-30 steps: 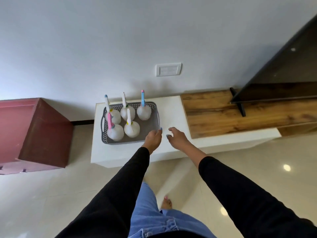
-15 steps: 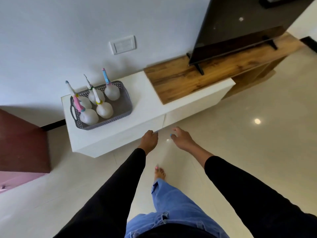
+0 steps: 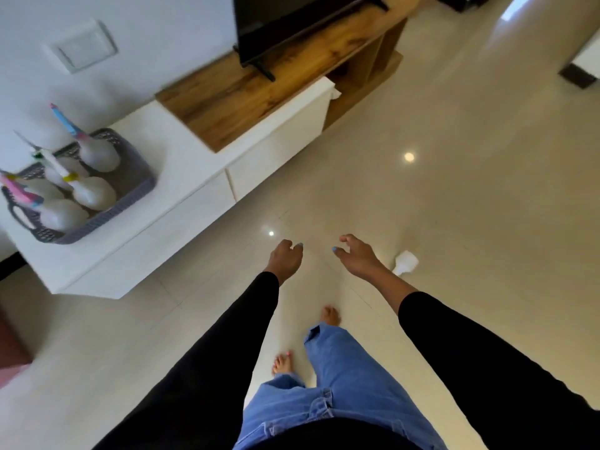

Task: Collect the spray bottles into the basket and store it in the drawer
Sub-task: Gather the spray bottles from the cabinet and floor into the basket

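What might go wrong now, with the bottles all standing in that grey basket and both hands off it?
1. The spray bottles stand tall and loose in the shallow basket; a jerky lift may tip them.
2. The basket sits near the corner of the white cabinet, so a nudge could push it off.
3. The left hand and right hand hang over the glossy floor, where a small white object lies; bare feet might slip or step on it.

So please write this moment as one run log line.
left hand: empty, open | right hand: empty, open | spray bottles: in basket | basket: on cabinet
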